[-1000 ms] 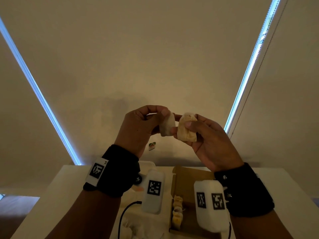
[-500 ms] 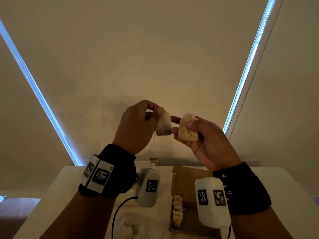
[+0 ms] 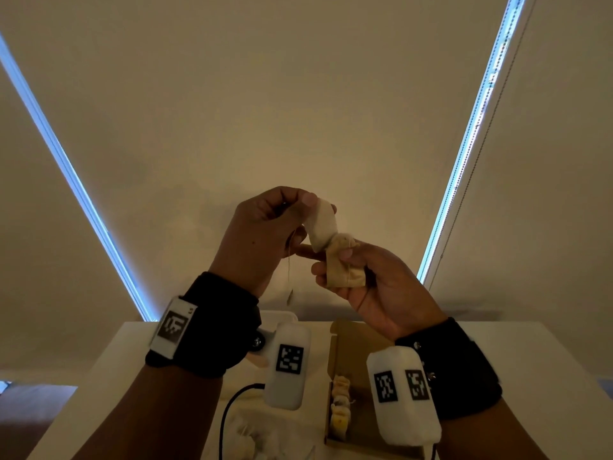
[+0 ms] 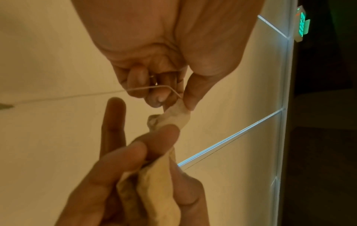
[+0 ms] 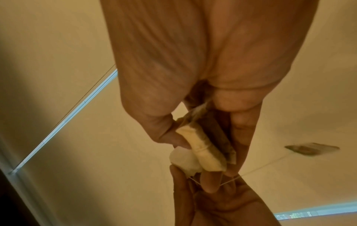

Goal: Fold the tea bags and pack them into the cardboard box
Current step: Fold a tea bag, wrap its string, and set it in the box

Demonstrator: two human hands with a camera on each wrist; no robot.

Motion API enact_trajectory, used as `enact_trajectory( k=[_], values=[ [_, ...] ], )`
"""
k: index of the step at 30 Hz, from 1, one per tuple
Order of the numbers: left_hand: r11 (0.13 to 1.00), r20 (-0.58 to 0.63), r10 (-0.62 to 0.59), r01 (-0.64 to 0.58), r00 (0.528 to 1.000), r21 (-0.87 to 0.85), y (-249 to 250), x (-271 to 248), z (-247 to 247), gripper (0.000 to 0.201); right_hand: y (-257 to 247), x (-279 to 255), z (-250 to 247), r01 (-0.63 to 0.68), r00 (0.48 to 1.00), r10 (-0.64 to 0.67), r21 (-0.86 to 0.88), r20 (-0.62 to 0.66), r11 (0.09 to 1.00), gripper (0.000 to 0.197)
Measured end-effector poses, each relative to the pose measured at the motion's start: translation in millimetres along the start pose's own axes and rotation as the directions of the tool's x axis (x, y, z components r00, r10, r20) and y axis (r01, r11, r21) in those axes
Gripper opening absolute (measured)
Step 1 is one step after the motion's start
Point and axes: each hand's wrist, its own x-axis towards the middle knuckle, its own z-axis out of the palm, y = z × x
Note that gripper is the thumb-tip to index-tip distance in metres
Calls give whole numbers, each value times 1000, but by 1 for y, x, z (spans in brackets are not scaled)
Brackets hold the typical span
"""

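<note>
In the head view, a pale, soft paper tea bag [image 3: 323,227] is pinched at its upper end by the left hand [image 3: 262,237] at the centre of the frame, while a second, tan, crumpled tea bag [image 3: 345,268] is gripped between thumb and fingers of the right hand [image 3: 381,287] just below and to the right; the two bags touch. A thin string with a small tag [image 3: 291,295] hangs below the left hand. At the bottom centre an open brown cardboard box [image 3: 351,343] stands on the white bench [image 3: 544,376], with a row of folded tea bags [image 3: 341,406] along its left wall. Loose pale tea bags [image 3: 245,439] lie on the bench at the lower left.

In the left wrist view, the pale bag [image 4: 176,116] is seen clamped between thumb and fingertips at mid-frame, the string [image 4: 150,87] looping over the fingers; the tan bag [image 4: 154,189] is held in the lower half.

In the right wrist view, the tan bag [image 5: 204,149] is seen folded flat in the right hand's grasp, the pale one [image 5: 183,160] meeting it below.

The folding step appears to be in hand, with packing unfinished. The next move probably calls for the string to be tucked and the pale bag doubled over before being lowered into the box beside the row.
</note>
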Motion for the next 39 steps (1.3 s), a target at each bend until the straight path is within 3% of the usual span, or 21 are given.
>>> enact_trajectory(
  k=[4,8,11,19,27,33,35,36,38,39],
  values=[
    [997,-88,40,-34,995,67,-4,0,-4,16,-4,-1,-1,16,999,-17,23,39,1000,32],
    [990,-116,61,-46,991,132,-4,-2,-6,19,-8,-4,-6,66,998,-65,78,-12,995,10],
    [987,-143,59,-37,988,156,-5,-1,-6,16,-10,-3,-13,98,995,-96,74,-31,992,6],
    [983,-167,23,8,986,183,-7,5,-8,12,-16,-2,-25,112,989,-118,-65,-89,992,26],
    [984,-61,47,-36,997,172,-7,3,-5,23,-7,-1,-27,87,993,-96,-131,-66,988,38],
    [913,-24,106,-88,994,398,-10,3,-4,35,-11,-3,-23,85,986,-105,-153,-128,985,33],
    [850,9,145,-129,989,511,-12,2,-4,39,-12,-3,-19,125,966,-191,-331,-175,935,25],
    [814,33,163,-153,986,560,-13,1,-3,39,-13,-3,-16,140,949,-259,-496,-180,857,21],
    [759,76,186,-192,980,623,-12,0,0,39,-14,-1,-7,131,918,-373,-785,-134,606,26],
    [737,91,189,-203,978,645,-11,-1,2,38,-12,0,-5,129,909,-403,-851,-103,510,35]
  ],
)
